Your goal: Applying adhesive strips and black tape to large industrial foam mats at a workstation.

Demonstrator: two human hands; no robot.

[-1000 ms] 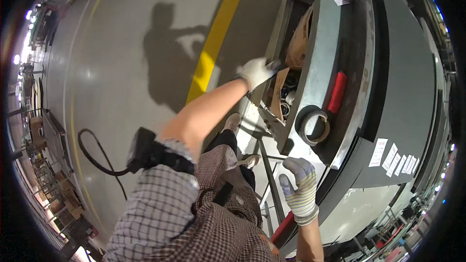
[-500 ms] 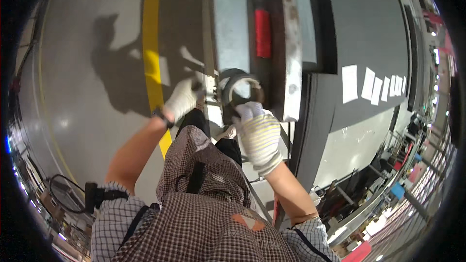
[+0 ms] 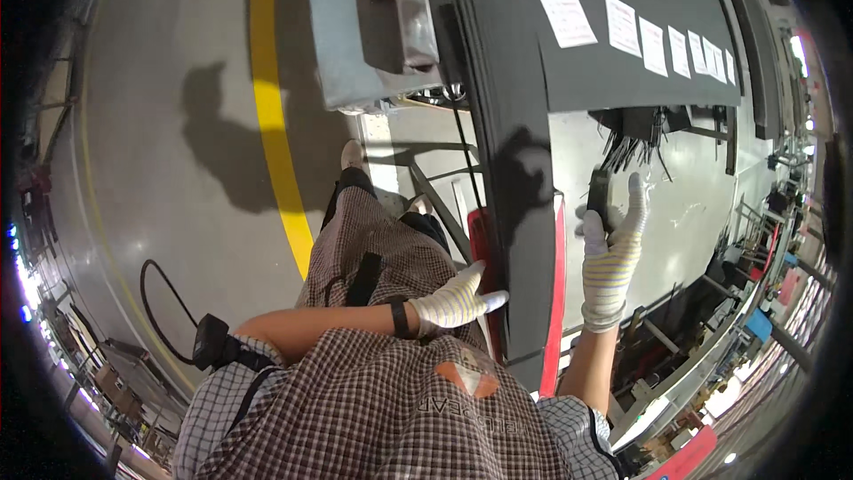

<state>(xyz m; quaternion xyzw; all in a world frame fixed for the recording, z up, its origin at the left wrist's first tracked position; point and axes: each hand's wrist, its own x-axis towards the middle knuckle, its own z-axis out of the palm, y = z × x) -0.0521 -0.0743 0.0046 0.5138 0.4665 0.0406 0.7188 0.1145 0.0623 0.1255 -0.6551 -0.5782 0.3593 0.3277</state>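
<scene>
The left hand (image 3: 453, 302), gloved, lies flat with fingers straight and together against the edge of a dark panel (image 3: 515, 178), as if steadying the stack where it stands on edge before the person. The right hand (image 3: 611, 240), also gloved, is raised beyond the panel, fingers spread wide with a small dark tool (image 3: 599, 197) pinched at the thumb, kept clear of the bench (image 3: 684, 204). White labels (image 3: 622, 22) sit in a row on the panel's broad face; a yellow line (image 3: 271, 116) runs down the floor at left.
</scene>
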